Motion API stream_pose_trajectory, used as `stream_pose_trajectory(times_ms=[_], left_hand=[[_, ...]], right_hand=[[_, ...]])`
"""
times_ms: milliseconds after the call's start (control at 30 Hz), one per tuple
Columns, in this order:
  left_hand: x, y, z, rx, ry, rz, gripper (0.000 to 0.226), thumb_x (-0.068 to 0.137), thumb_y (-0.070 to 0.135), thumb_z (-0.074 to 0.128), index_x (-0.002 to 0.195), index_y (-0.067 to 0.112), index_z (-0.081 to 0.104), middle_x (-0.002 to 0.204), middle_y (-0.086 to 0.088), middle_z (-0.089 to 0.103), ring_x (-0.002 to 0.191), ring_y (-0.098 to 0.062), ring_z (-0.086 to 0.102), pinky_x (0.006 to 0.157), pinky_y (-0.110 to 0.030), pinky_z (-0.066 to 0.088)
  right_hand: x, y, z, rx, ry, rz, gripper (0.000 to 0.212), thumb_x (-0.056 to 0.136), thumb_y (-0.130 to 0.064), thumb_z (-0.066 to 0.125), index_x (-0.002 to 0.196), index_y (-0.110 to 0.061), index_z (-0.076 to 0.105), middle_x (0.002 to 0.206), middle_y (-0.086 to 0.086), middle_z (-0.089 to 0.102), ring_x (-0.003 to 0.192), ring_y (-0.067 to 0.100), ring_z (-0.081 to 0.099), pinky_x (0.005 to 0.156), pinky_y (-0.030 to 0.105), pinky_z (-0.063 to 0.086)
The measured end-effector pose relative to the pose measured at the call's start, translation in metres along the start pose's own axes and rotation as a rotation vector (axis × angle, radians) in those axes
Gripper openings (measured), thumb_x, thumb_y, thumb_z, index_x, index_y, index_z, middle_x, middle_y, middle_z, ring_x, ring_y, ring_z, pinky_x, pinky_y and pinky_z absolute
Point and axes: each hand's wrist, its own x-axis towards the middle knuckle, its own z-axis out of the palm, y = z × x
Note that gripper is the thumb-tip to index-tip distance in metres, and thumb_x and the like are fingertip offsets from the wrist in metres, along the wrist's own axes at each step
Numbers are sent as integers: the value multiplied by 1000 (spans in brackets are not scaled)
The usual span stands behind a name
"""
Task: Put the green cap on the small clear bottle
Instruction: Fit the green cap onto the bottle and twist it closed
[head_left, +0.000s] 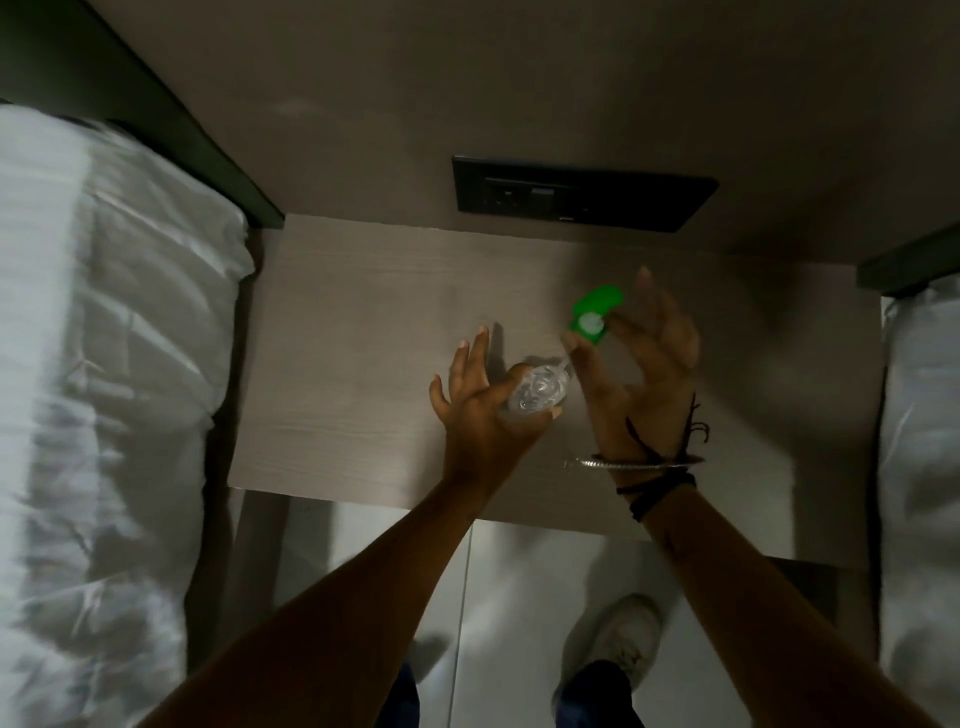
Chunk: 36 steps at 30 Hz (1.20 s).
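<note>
A small clear bottle (537, 391) is seen from above over the wooden bedside table (353, 364), its open mouth facing up. My left hand (480, 410) grips it between thumb and index finger, the other fingers spread. The green flip cap (595, 313), its lid hinged open and a white inside showing, sits up and to the right of the bottle. My right hand (641, 374) pinches the cap between thumb and fingertips. Cap and bottle are apart by a short gap.
A dark switch panel (582, 195) is set in the wall behind the table. Beds with white sheets flank the table, left (104, 364) and right (919, 467). My shoes (621, 642) stand on the pale floor below the table's front edge.
</note>
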Motion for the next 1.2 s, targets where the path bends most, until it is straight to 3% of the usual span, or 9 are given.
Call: stream_pose_trajectory(times_ms=[133,267,400,467,600,767,900,1100,1200], left_hand=[[-1,-2,1,-58,33,6,49,73,61,63,109,28,68,157,-8,29,146,-26,17,113,-61,7],[3,-9,1,-62,37,83,47,75,60,63,109,28,67,156,-10,30,145,-29,17,112,-59,4],[6,-16,3,-68,21,103,43,71,50,76,109,32,66,157,-9,28,146,-29,15,111,-59,5],[8,-19,4,-52,6,109,40,72,51,74,108,34,66,158,-6,27,146,-26,14,112,-58,4],[9,-21,2,-45,-4,114,40,77,56,65,107,29,68,158,-6,24,148,-27,11,113,-59,2],[0,-26,-1,-54,42,191,48,84,63,52,120,32,59,158,-14,24,148,-33,8,114,-60,-3],[3,-23,7,-20,-7,196,41,82,59,59,117,38,61,160,-8,18,149,-27,2,115,-56,-8],[4,-30,-2,-16,8,175,50,86,69,45,119,35,62,161,-9,13,149,-27,-3,114,-54,-14],[7,-25,0,7,-23,164,46,79,59,62,120,37,61,161,-6,12,149,-27,-3,113,-55,-11]], right_hand=[[-18,5,8,-192,-201,-64,31,69,-21,80,94,-5,72,142,22,44,130,40,41,108,55,33],[-17,15,10,-275,-307,28,33,67,-27,79,95,-11,70,150,16,34,139,36,28,111,56,27],[-12,19,11,-321,-427,8,68,69,-32,78,129,-17,50,157,18,17,143,39,17,114,59,21],[-8,19,8,-233,-470,-45,60,75,-23,75,130,-19,51,156,18,18,143,40,17,113,64,21],[-7,18,11,-290,-397,-67,38,69,-32,77,102,-15,70,150,12,37,142,36,24,109,64,24],[-16,15,20,-210,-435,-26,83,57,-44,84,129,-19,49,158,16,12,145,34,13,115,60,21],[-23,29,14,-216,-362,-70,41,71,-37,71,103,-11,69,151,16,32,142,37,22,111,62,24],[-23,20,32,-82,-341,159,84,50,-44,88,120,-16,51,153,13,26,138,31,29,109,56,37],[-24,32,24,-23,-375,52,52,68,-25,82,115,-19,62,154,10,28,141,31,24,111,61,29]])
